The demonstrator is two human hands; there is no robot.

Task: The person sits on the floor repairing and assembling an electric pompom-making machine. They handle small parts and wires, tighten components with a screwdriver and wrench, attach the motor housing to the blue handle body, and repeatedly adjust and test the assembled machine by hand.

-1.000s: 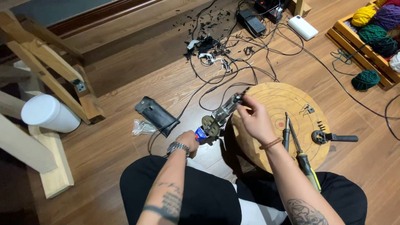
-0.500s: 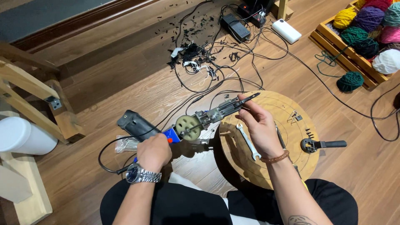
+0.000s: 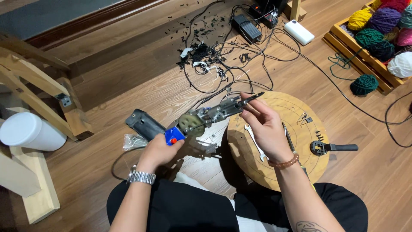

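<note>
Two hands hold a metal tool over a wood floor.

The left hand (image 3: 158, 150) grips the blue handle of the tool (image 3: 206, 118), and the right hand (image 3: 264, 124) pinches its thin front tip. The tool is held tilted, tip up, above the edge of a round board (image 3: 296, 107). A wrench (image 3: 253, 141) lies on the board by the right wrist. A black pouch (image 3: 143, 123) lies near the left hand. Black cables (image 3: 223, 64) run across the floor. Yarn balls (image 3: 384, 19) sit in a crate far right.
</note>
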